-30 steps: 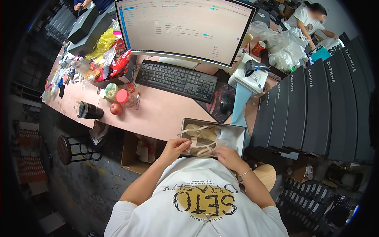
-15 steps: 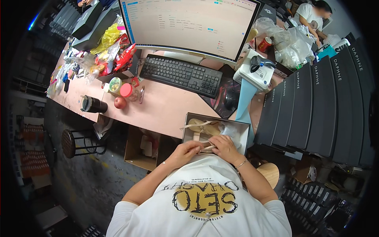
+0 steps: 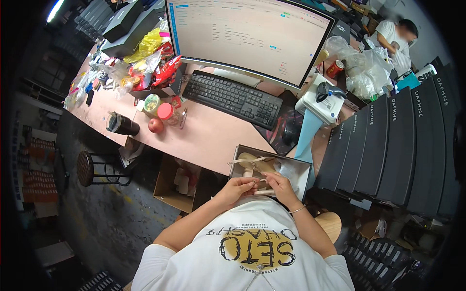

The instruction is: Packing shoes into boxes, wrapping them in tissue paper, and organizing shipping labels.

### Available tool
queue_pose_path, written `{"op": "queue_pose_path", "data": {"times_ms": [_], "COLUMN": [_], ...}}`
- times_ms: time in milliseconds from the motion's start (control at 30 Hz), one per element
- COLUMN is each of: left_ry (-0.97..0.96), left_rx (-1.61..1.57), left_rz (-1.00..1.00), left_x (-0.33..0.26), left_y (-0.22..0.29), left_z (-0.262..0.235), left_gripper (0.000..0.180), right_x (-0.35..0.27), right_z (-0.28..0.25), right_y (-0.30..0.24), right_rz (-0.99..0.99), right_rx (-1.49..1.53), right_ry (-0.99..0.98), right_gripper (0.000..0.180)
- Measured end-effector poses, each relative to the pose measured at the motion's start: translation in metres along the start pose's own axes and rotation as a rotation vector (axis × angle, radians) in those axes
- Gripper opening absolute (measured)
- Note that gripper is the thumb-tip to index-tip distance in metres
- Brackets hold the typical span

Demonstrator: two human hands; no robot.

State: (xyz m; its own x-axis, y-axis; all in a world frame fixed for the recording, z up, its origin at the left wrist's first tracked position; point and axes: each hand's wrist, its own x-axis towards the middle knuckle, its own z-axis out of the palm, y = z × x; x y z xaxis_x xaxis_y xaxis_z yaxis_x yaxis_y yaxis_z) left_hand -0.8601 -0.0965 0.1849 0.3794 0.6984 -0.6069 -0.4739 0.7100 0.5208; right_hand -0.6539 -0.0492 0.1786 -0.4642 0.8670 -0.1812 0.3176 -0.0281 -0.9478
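Observation:
An open shoe box point(image 3: 307, 178) holds beige heeled sandals point(image 3: 249, 161) and crumpled clear wrapping point(image 3: 290, 169). It sits at the desk's near edge, right in front of my body. My left hand point(image 3: 239, 189) is closed in a pinch at the box's near left side. Opposite it, my right hand point(image 3: 283, 188) pinches too, with a bracelet on its wrist. Between the fingertips runs a thin beige sandal strap point(image 3: 263, 180), held from both sides. My fingers partly cover the near sandal, and the strap's exact ends are too small to make out.
Dark shoe boxes point(image 3: 376, 150) stand in a row at the right. Beyond the box are a keyboard point(image 3: 233, 98), a monitor point(image 3: 247, 36) and a white device with a scanner point(image 3: 320, 99). Jars, an apple point(image 3: 156, 125) and a tumbler point(image 3: 123, 124) stand left. A person works far right.
My right hand has turned and drawn back slightly from the left, its fingers now pinching the strap's other side. The whole view has shifted a little.

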Motion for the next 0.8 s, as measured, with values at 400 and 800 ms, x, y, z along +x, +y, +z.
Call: {"op": "queue_pose_path", "data": {"times_ms": [400,800], "left_ry": [0.039,0.065], "left_rx": [0.049,0.199], "left_rz": [0.058,0.000], "left_x": [0.003,0.007], "left_y": [0.000,0.002], "left_z": [0.003,0.006], "left_gripper": [0.015,0.016], "right_x": [-0.006,-0.002], "right_z": [0.010,-0.002], "right_y": [0.006,0.018], "right_rz": [0.136,0.269], "right_rx": [0.303,0.444], "right_ry": [-0.008,-0.166], "right_gripper": [0.013,0.015]}}
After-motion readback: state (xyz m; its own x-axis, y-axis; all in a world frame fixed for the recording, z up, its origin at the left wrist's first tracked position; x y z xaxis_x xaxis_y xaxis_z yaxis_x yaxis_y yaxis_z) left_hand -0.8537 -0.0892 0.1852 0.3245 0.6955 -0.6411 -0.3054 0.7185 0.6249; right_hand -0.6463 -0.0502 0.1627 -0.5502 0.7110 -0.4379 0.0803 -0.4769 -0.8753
